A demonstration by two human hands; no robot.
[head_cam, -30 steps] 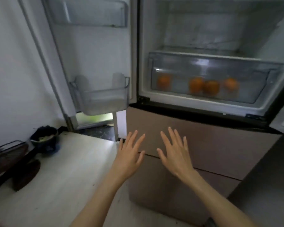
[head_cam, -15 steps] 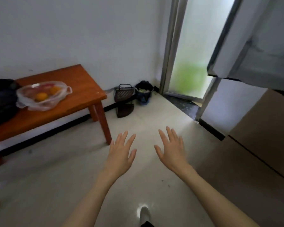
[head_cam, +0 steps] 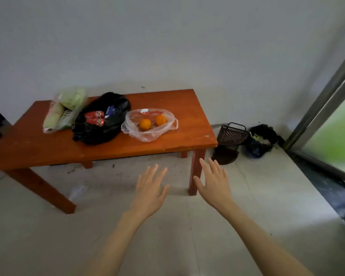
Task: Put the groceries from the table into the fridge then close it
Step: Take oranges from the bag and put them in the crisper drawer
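A low orange-brown wooden table stands against the wall. On it lie a clear plastic bag with two oranges, a black bag showing red drink cans, and a clear bag of green vegetables. My left hand and my right hand hover over the floor in front of the table, fingers spread and straight, holding nothing. The fridge is out of view.
A dark slotted basket over a dustpan and a black bin with rubbish sit on the floor right of the table. A glass door with a metal frame is at the right. A white scrap lies under the table.
The view has swung left from the open fridge to the table; the grocery bags now sit in the centre. Both hands stay spread and empty in front of me.
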